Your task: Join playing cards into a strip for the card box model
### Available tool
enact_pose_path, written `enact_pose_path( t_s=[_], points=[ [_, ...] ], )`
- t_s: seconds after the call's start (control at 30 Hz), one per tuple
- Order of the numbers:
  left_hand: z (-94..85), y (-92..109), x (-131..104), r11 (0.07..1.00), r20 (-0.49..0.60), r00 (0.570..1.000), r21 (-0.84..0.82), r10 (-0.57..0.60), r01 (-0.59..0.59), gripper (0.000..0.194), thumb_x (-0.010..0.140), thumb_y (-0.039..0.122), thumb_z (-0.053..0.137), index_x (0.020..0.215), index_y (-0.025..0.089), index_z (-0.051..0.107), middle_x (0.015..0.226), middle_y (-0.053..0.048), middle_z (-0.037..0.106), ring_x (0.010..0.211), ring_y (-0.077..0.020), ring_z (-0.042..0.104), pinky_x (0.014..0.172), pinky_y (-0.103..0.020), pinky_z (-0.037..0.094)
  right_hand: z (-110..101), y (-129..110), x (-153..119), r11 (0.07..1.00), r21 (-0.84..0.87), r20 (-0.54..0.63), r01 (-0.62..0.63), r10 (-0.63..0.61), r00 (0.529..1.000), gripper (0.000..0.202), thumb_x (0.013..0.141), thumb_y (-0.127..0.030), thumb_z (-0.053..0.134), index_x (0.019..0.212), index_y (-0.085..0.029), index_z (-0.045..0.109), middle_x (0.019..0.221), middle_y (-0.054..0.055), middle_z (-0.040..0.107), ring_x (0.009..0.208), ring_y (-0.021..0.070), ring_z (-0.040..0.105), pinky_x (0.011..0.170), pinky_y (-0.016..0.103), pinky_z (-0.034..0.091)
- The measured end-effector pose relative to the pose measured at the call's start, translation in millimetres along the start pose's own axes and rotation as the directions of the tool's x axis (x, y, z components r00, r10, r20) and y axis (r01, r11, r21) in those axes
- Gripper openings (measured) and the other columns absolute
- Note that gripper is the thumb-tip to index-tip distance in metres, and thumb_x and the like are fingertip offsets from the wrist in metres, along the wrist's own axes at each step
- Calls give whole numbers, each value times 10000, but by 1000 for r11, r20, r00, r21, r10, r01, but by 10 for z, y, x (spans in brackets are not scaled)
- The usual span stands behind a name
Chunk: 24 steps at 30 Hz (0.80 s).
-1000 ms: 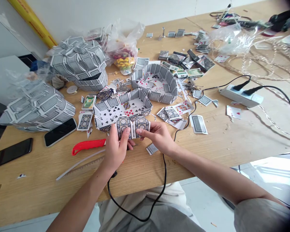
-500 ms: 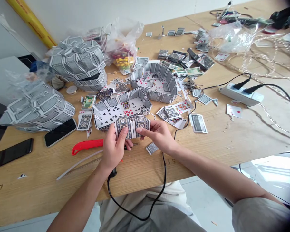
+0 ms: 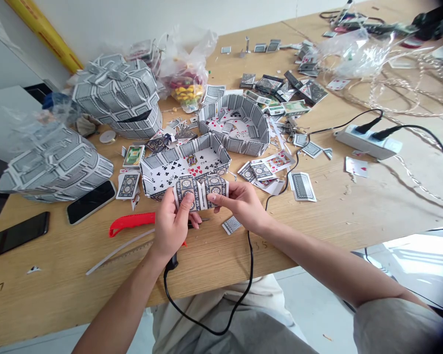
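Between my two hands is a piece of folded playing cards (image 3: pixel 217 188), patterned backs facing me, with a pale seam down its middle. My left hand (image 3: pixel 173 219) grips its left end, thumb on the front. Closed on the right end is my right hand (image 3: pixel 241 204), its thumb pressed near the seam. Just behind stands a low box made of playing cards (image 3: pixel 166 177), card faces showing inside. A red-handled tool (image 3: pixel 131 223) lies partly hidden behind my left hand. A single card piece (image 3: pixel 231 225) rests below my right hand.
Two phones (image 3: pixel 91 202) and two card-built baskets (image 3: pixel 114 91) are at the left. A heart-shaped card tray (image 3: pixel 243 146) sits behind the box. A black cable (image 3: pixel 251 265) loops over the table's front edge; a power strip (image 3: pixel 369 142) lies at the right.
The view has shifted very slightly. Both hands keep the same hold on the folded playing cards, with no other visible movement.
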<state>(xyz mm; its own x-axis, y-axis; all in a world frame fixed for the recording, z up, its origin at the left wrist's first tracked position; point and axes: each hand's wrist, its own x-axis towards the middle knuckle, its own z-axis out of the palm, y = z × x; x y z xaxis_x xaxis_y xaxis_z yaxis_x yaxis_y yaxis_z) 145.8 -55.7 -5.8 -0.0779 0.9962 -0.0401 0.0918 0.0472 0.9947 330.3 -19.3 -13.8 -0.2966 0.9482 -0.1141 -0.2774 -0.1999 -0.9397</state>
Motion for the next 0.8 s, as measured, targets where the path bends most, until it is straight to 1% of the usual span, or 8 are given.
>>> enact_pose_path(
  t_s=[0.17,0.37,0.47,0.57,0.7,0.8],
  points=[
    [-4,19,6,1000,-6,1000,7,-5,5,439,963,626,711,942,221,542,639,44,677,437,-139,663,411,-225,558,-9,0,5,1000,7,1,-3,3,1000,410,693,-515,984,764,-165,782,776,33,749,642,139,620,606,286,622],
    [-24,-58,18,1000,19,1000,5,-2,2,392,993,593,690,970,228,547,608,48,673,438,-148,664,429,-234,567,-36,19,17,1000,-16,7,1,-1,1000,406,719,-515,972,794,-159,792,787,35,750,642,141,628,617,293,614],
    [-40,-75,24,1000,38,999,-3,9,-9,369,990,568,704,998,224,571,659,30,700,495,-157,695,467,-249,594,-41,15,15,999,-32,8,15,-15,1000,410,726,-523,965,799,-159,792,768,31,740,627,137,620,615,293,609],
    [-54,-40,29,1000,63,998,6,19,-19,357,961,529,756,1007,210,603,703,13,725,533,-153,705,500,-247,600,-40,-2,14,998,-55,7,31,-30,1000,419,730,-537,959,780,-164,775,754,28,731,620,138,614,614,297,610],
    [-65,24,43,1000,85,996,14,10,-12,339,954,503,770,966,204,611,643,18,714,481,-137,663,488,-235,565,-41,-11,18,996,-78,9,42,-42,999,429,745,-545,947,754,-164,751,720,23,707,612,141,613,614,305,607],
    [-65,38,51,1000,81,997,8,18,-19,325,956,483,772,946,202,609,625,21,708,467,-131,651,480,-229,551,-44,1,19,997,-71,6,42,-41,999,430,745,-549,946,761,-163,757,736,29,719,613,138,611,611,304,609]
  ],
)
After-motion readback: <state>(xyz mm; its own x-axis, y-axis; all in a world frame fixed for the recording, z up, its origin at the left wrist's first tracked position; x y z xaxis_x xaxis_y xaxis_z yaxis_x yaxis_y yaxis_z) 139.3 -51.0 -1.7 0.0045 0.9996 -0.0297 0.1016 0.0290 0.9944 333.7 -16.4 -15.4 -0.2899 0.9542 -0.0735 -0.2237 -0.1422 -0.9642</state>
